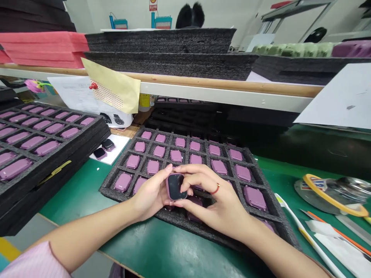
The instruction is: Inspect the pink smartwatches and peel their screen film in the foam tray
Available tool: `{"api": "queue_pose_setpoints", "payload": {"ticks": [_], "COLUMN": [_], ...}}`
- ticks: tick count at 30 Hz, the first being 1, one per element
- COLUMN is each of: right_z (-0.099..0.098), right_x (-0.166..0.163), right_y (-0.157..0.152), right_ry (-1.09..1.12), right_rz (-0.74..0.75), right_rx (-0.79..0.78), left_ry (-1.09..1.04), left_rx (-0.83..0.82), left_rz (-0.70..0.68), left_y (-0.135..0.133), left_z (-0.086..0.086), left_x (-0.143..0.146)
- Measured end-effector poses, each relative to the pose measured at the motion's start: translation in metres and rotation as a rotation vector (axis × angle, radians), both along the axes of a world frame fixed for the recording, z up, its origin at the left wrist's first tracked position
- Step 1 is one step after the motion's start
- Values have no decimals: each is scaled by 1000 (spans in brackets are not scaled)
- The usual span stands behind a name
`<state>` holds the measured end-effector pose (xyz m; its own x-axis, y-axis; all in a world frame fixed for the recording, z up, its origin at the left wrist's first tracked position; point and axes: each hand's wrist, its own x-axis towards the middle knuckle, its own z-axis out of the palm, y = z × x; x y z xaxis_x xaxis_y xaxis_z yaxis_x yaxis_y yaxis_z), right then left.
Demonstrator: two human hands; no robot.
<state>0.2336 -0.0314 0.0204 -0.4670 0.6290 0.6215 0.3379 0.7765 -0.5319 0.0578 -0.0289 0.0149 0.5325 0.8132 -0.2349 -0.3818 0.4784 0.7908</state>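
Both of my hands hold one small purple watch case with a dark screen, just above the near edge of a black foam tray. My left hand grips its left side with thumb and fingers closed round it. My right hand, a red ring on one finger, pinches it from the right and top. The tray's pockets hold several purple cases lying back up. The pockets under my hands are mostly hidden.
A stack of black foam trays filled with purple cases stands at the left. Two dark-screen cases lie on white paper. A toothbrush, tape roll, metal dish and tools lie at the right. A shelf overhangs behind.
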Motion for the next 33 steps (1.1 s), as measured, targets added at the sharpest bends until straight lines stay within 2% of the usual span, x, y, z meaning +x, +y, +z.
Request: {"api": "queue_pose_setpoints", "payload": {"ticks": [6,9,13,15,21,33], "right_z": [4,4,3,2,-6,-6], "right_x": [-2,-3,-1,0,-2,-2], "right_y": [-4,-4,-5,-6,-7,-5], "right_ry": [96,148,393,455,111,50], "right_rz": [14,-34,-205,-217,-39,-20], "right_rx": [-101,-45,95,113,-68,3], "left_ry": [-26,-59,-106,-122,-133,-132], "left_rx": [-15,34,53,42,-26,-39], "left_rz": [-38,-73,-110,-104,-101,-121], "left_y": [1,1,1,0,0,0], "left_z": [-5,-7,-8,-7,-6,-7], "left_x": [0,0,-1,-1,-2,0]}}
